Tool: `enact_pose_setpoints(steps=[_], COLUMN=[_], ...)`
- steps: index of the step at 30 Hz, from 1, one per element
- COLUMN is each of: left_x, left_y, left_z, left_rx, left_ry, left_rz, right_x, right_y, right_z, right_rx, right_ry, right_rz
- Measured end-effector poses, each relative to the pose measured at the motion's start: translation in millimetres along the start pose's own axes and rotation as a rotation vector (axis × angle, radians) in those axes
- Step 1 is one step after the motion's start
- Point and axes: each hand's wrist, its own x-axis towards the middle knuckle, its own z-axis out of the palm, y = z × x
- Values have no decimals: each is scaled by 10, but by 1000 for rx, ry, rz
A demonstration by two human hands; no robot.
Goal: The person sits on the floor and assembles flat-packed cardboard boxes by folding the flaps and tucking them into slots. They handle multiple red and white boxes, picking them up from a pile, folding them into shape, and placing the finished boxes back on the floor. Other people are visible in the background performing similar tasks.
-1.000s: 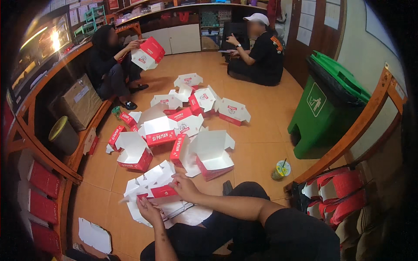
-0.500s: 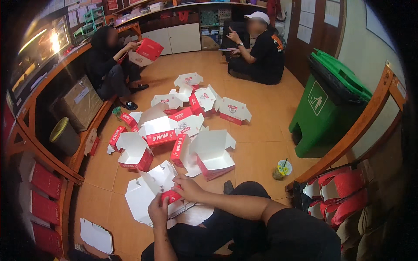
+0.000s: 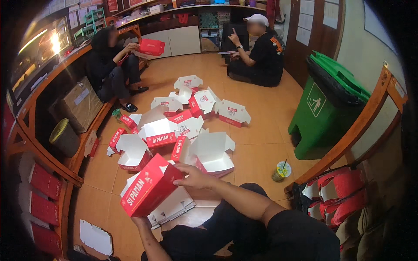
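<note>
A red and white cardboard food box (image 3: 150, 185) is tilted up in front of me, its red outside facing me. My right hand (image 3: 193, 177) grips its right end, thumb and fingers closed at the edge. From below, my left hand (image 3: 142, 222) supports the lower end; its fingers are hidden behind the cardboard. Beneath the held box lies a stack of flat white box blanks (image 3: 173, 212) by my legs. Just beyond, folded boxes stand with raised lids, among them an open box (image 3: 215, 158) and another open box (image 3: 135, 152).
Several more boxes (image 3: 233, 112) spread across the floor. A green wheeled bin (image 3: 320, 104) and a drink cup (image 3: 281, 171) are on the right. Two people sit farther off, one (image 3: 115, 65) holding a red box. A white sheet (image 3: 96, 237) lies lower left; red boxes (image 3: 45, 209) fill the left shelf.
The box has been turned and lifted off the blanks, so its red side now faces me. My left hand has dropped beneath it. The person at far left has tilted their box.
</note>
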Motion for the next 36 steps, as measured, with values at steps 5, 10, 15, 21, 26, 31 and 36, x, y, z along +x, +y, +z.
enact_pose_setpoints(steps=[5,10,15,21,26,31,36], left_x=[45,-243,-407,-130,-318,-547,-590], left_y=[45,271,423,-2,149,129,143], left_z=[-104,245,300,102,288,375,512], left_rx=[130,607,515,344,585,989,826], left_ry=[-83,-295,-712,-686,-769,-613,-293], left_rz=[-384,277,-57,-18,-57,465,478], right_x=[26,-173,-188,-23,-5,-88,-58], right_y=[-23,230,92,373,374,242,218], right_z=[-50,163,355,95,163,376,361], right_rx=[-230,-496,-618,-590,-604,-607,-521], right_ry=[122,-172,-292,-293,-356,-388,-366], right_rz=[-23,-56,-71,287,296,155,168])
